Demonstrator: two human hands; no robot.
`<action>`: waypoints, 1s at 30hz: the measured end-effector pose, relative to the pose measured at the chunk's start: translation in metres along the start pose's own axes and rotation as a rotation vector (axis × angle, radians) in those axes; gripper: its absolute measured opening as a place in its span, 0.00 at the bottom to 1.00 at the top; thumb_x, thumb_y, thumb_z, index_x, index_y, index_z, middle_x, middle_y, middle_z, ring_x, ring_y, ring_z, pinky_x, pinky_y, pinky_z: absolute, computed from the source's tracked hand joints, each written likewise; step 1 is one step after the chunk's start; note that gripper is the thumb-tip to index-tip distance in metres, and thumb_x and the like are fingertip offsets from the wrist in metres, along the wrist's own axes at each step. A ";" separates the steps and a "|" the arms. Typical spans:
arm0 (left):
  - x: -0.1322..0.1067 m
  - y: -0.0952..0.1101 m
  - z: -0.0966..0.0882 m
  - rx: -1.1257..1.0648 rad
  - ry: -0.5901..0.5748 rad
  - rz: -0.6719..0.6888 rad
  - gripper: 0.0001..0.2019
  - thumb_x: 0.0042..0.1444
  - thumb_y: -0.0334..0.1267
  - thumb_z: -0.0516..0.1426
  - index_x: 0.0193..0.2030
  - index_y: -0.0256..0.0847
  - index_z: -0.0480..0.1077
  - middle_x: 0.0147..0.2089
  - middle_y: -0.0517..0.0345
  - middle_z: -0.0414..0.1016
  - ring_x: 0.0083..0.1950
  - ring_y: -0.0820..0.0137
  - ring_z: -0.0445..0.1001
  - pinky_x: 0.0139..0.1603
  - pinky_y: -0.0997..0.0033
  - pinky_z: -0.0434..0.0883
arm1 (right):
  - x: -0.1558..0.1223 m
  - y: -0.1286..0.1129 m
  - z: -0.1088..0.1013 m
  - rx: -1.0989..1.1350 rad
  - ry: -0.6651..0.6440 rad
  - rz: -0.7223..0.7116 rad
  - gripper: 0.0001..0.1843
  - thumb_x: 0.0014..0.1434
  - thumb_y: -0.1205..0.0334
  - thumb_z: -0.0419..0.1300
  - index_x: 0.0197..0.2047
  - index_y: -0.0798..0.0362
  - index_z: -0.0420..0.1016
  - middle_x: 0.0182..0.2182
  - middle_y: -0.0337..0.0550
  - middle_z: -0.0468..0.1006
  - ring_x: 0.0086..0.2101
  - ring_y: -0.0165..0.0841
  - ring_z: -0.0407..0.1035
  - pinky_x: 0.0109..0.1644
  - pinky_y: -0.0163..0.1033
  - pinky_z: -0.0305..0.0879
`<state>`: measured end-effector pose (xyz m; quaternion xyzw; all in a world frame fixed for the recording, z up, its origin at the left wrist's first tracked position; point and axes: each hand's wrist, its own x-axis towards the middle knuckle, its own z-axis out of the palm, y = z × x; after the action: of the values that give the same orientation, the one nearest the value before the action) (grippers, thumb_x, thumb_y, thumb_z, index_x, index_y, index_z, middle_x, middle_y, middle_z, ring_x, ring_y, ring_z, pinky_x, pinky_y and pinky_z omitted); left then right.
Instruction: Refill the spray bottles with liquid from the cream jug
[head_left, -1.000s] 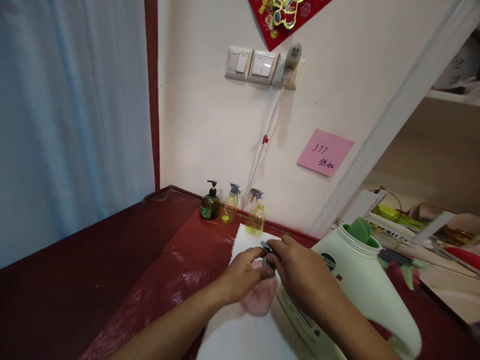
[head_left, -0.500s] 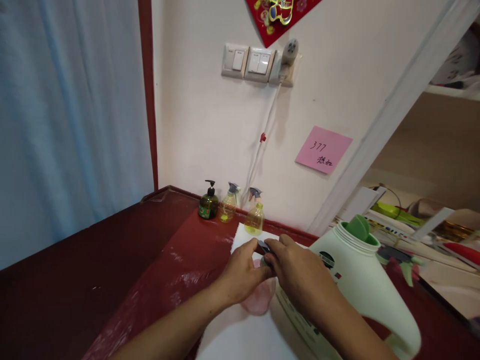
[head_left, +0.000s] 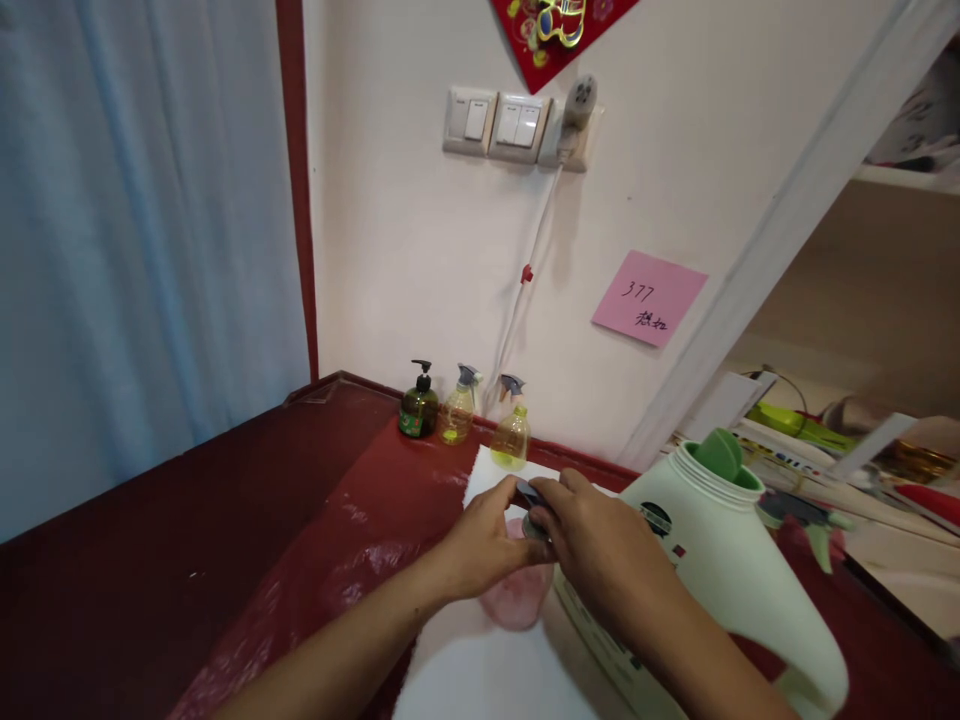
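**A:** From the head camera, what are the hands on?

**B:** Both are on the small pink translucent plastic bottle (head_left: pixel 517 600), which stands on the white flat mat (head_left: pixel 480 672) on the dark red glossy tabletop (head_left: pixel 352 520). The left hand (head_left: pixel 486 548) is wrapped round the bottle's shoulder. The right hand (head_left: pixel 600 552) has its fingers clenched on the grey-and-black plastic spray head (head_left: pixel 530 496) at the neck.

**A:** Which step would you call it?

**B:** I'd judge the spray head is being turned on the neck. Whether it is going on or coming off, I can't tell. A further turn would need the left hand to hold the bottle steady and upright while the right keeps its pinch on the collar.

**A:** What's around them?

**B:** The big white plastic jug with a green insert in its mouth (head_left: pixel 724 575) is just beside the right wrist. Against the wall stand a dark green pump bottle (head_left: pixel 418 406) and two yellow-tinted spray bottles (head_left: pixel 457 416) (head_left: pixel 512 434), well apart from the hands. There's a pink paper note (head_left: pixel 649 298) above them.

**A:** Anything different from a second ago?

**B:** Hardly. Both grips are the same and the bottle is in the same spot. The picture has shifted slightly, and the jug has stayed where it was.
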<state>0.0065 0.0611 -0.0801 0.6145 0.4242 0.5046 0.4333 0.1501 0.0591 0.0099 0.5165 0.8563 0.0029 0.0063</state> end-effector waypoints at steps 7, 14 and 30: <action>-0.003 -0.003 0.007 0.171 0.095 0.023 0.10 0.53 0.39 0.65 0.42 0.40 0.74 0.46 0.54 0.80 0.48 0.59 0.74 0.46 0.65 0.67 | 0.003 0.003 0.001 0.009 0.006 -0.011 0.11 0.72 0.64 0.52 0.53 0.49 0.73 0.46 0.46 0.74 0.41 0.43 0.76 0.33 0.39 0.49; 0.001 0.005 -0.014 0.138 -0.181 0.041 0.07 0.57 0.40 0.59 0.40 0.41 0.75 0.44 0.56 0.78 0.48 0.61 0.73 0.50 0.65 0.67 | 0.002 0.005 0.005 0.014 0.022 -0.019 0.11 0.72 0.63 0.53 0.53 0.49 0.74 0.45 0.45 0.75 0.40 0.42 0.77 0.33 0.40 0.50; 0.002 0.000 -0.009 0.091 -0.081 0.054 0.08 0.55 0.38 0.63 0.41 0.40 0.75 0.44 0.57 0.78 0.47 0.62 0.73 0.47 0.66 0.66 | 0.003 0.004 0.004 0.036 0.021 -0.028 0.11 0.72 0.64 0.53 0.52 0.49 0.75 0.44 0.45 0.74 0.40 0.41 0.76 0.36 0.40 0.56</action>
<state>-0.0018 0.0644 -0.0786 0.6647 0.4122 0.4710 0.4080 0.1520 0.0639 0.0057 0.5043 0.8634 -0.0072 -0.0121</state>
